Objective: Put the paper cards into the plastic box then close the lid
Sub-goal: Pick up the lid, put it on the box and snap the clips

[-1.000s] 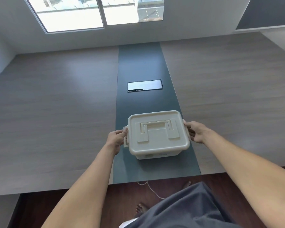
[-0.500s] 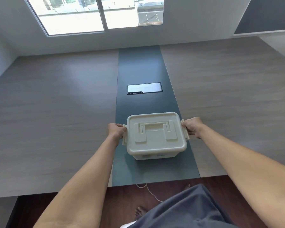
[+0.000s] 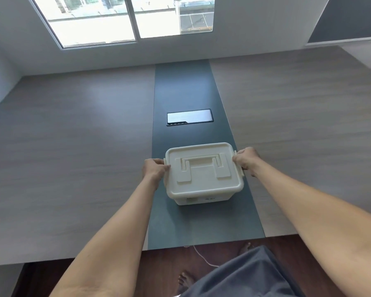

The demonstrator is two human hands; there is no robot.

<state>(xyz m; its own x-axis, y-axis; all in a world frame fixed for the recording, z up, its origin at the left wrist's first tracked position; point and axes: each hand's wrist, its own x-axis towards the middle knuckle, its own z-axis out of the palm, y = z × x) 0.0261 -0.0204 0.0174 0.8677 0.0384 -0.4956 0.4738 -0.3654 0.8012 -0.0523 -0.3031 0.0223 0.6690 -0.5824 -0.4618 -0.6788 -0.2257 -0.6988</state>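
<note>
While lidded, plastic box (image 3: 204, 179) between left hand (image 3: 154, 169) and right hand (image 3: 245, 158)

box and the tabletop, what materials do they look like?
Plastic box: looks like cream, opaque moulded plastic with a satin sheen; rounded edges, and its lid has a handle moulded in.
Table: probably wood-grain laminate, matte, going by the streaky grey-brown pattern. The centre strip is a flat dark grey-green matte surface; material unclear.

Bright daylight from the window (image 3: 124, 20) at top, overexposed to near white. Soft pale glare across the table (image 3: 73, 136), faint shadow beneath the plastic box (image 3: 204, 174). Strong wide-angle bending toward the edges, mild softness throughout.
</note>
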